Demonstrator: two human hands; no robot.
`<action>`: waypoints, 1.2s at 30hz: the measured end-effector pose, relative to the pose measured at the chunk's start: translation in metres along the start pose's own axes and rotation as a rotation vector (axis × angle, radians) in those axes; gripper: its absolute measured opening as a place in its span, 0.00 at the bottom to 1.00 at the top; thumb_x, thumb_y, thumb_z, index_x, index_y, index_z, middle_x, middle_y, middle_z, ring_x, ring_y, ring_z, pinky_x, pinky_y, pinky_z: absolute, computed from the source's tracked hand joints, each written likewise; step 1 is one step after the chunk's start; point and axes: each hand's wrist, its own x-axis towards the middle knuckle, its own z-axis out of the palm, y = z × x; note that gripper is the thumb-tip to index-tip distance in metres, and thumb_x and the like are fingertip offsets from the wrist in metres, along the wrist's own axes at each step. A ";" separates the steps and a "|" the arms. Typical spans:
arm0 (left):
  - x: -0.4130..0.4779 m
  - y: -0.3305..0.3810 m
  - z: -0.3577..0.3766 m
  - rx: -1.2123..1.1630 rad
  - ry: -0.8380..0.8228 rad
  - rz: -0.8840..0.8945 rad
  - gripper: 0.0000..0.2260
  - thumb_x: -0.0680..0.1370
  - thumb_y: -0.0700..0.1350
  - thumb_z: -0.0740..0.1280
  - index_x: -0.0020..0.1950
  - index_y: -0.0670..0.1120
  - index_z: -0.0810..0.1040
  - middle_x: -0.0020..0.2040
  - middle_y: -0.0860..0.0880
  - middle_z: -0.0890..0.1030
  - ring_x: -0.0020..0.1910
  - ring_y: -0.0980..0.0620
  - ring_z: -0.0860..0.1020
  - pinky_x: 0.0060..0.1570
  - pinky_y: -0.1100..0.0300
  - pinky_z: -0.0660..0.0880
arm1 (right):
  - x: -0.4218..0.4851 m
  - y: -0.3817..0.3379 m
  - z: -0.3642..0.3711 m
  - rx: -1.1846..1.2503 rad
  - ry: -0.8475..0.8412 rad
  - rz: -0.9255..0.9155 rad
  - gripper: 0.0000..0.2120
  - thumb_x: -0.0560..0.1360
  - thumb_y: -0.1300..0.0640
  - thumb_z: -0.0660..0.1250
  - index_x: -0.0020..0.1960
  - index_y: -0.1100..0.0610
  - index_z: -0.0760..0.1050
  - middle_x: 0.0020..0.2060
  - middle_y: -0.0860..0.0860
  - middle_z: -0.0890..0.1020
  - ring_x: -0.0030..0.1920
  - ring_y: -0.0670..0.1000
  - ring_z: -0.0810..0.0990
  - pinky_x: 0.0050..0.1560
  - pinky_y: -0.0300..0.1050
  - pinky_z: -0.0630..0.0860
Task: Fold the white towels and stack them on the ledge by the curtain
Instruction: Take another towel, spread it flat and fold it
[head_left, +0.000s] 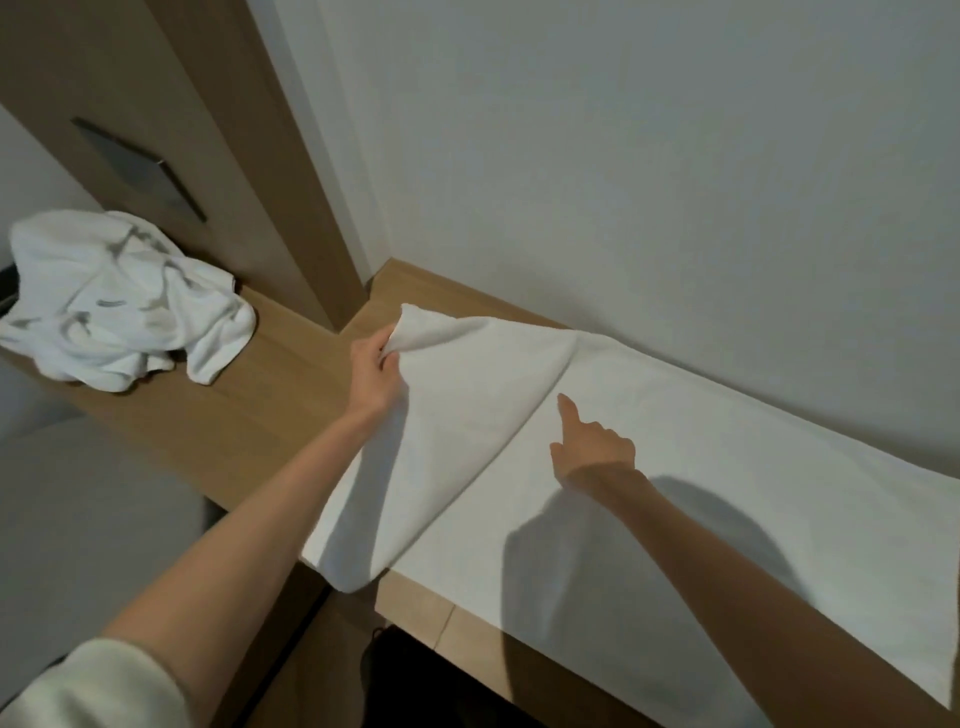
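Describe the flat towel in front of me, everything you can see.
The towel is white, soft-looking cloth, spread lengthwise on the wooden counter against the wall. Its left end is lifted, bending along a diagonal crease; the left hand pinches that raised corner. The right hand rests on it, index finger at the crease. Its near left corner hangs over the counter edge.

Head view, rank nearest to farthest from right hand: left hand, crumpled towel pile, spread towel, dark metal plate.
1. Spread towel: under the right hand, index finger on it.
2. Left hand: to the left, gripping the towel's lifted corner.
3. Crumpled towel pile: far left.
4. Dark metal plate: above and behind the pile.
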 end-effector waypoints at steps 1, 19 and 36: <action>0.011 0.000 -0.002 -0.001 -0.027 0.012 0.19 0.74 0.26 0.55 0.60 0.34 0.77 0.54 0.39 0.80 0.52 0.45 0.77 0.52 0.62 0.73 | 0.005 -0.006 -0.004 0.004 -0.004 0.026 0.30 0.80 0.51 0.54 0.78 0.49 0.43 0.59 0.54 0.77 0.58 0.56 0.76 0.54 0.47 0.69; 0.134 -0.078 -0.002 0.244 -0.270 -0.183 0.22 0.77 0.43 0.64 0.72 0.48 0.69 0.64 0.41 0.74 0.63 0.42 0.72 0.62 0.55 0.68 | 0.064 -0.095 0.013 0.233 -0.128 0.244 0.30 0.79 0.45 0.57 0.76 0.38 0.45 0.77 0.45 0.41 0.76 0.63 0.41 0.68 0.71 0.56; 0.141 -0.061 0.041 0.349 -0.068 0.436 0.21 0.76 0.30 0.62 0.68 0.42 0.72 0.67 0.39 0.70 0.65 0.42 0.70 0.64 0.53 0.66 | 0.086 -0.107 0.002 0.082 0.173 0.254 0.27 0.76 0.44 0.62 0.73 0.43 0.58 0.72 0.51 0.59 0.72 0.60 0.56 0.66 0.64 0.60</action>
